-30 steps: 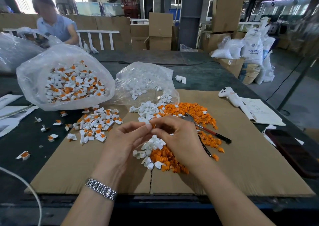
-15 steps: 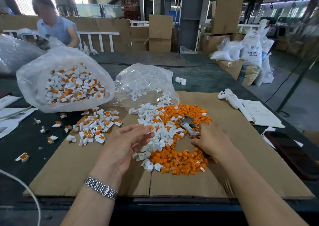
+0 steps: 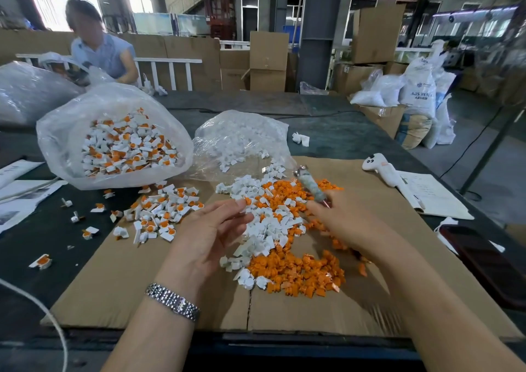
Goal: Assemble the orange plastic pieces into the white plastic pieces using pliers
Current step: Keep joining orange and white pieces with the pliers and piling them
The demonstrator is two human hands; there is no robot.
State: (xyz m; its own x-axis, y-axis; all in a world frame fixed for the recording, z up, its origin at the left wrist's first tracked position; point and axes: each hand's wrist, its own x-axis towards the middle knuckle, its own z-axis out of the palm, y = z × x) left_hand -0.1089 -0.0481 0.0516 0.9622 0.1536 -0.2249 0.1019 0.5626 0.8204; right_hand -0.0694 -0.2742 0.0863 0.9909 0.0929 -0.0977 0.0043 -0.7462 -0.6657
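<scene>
pliers (image 3: 310, 185) gripped in right hand (image 3: 341, 221), beyond left hand (image 3: 210, 229)

Matt cardboard sheet (image 3: 370, 309) — glossy plastic bag (image 3: 71, 132)

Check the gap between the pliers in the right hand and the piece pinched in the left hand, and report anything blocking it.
Nothing visible blocks it. The right hand holds the pliers raised above the loose pile of orange pieces, and the left hand pinches a small piece at its fingertips; only open air lies between them.
</scene>
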